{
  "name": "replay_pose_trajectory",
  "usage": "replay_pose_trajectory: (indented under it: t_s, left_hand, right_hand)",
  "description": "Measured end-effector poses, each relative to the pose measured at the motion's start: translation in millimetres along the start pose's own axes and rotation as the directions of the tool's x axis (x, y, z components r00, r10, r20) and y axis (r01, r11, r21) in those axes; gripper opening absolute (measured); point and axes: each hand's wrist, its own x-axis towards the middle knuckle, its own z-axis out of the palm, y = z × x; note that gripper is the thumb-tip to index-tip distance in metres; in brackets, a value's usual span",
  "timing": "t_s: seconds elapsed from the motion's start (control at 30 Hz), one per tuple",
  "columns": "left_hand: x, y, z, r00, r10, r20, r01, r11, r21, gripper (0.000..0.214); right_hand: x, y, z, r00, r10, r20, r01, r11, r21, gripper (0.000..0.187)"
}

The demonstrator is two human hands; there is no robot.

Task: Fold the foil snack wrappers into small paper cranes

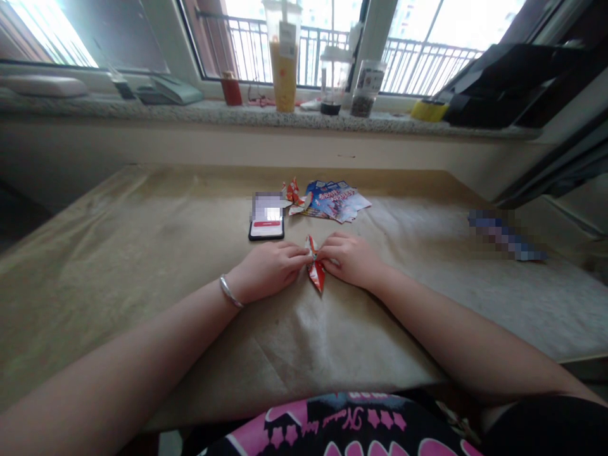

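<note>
A narrow, pointed piece of folded red and white paper [316,278] stands on end toward me on the table, its tips far and near. My left hand [270,269], a silver bangle at its wrist, pinches the paper's middle from the left. From the right, the fingers of my right hand [349,258] are closed on the same middle part. The fingertips partly hide the paper there. Just beyond lie a phone [266,229] with a lit screen and a second folded red and white paper [294,197].
Fanned, colourful printed sheets [335,199] lie behind the hands. A blurred blue packet [506,237] is at the right on the cloth-covered table [142,253]. Along the stone windowsill [190,117] stand a tall yellow drink cup [284,69], other cups and a black bag [498,88].
</note>
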Motion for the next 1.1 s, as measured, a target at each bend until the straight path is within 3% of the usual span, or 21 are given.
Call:
replay_pose_trajectory:
  t_s: [0.33, 0.53, 0.77, 1.1]
  left_hand:
    - [6.7, 7.6, -6.9, 0.993, -0.072, 0.094, 0.071, 0.997, 0.016, 0.034]
    - [6.5, 0.5, -9.1, 0.991, -0.046, 0.127, 0.053, 0.997, -0.05, 0.04]
    - [1.4, -11.7, -5.0, 0.995, 0.03, 0.09, -0.013, 0.983, -0.184, 0.045]
    - [-2.1, -7.5, 0.0, 0.999, 0.038, -0.01, -0.039, 0.987, -0.158, 0.033]
  right_hand:
    - [0.9, 1.4, -0.3, 0.998, 0.001, 0.055, -0.002, 1.0, 0.008, 0.022]
    - [1.1, 8.6, 4.4, 1.0, -0.004, 0.028, 0.001, 0.997, 0.081, 0.023]
    - [-0.5, 15.4, 2.8, 1.0, -0.02, 0.019, 0.016, 0.986, 0.167, 0.027]
    - [-5.4, 22.5, 8.0, 0.998, -0.032, -0.049, 0.045, 0.95, 0.309, 0.025]
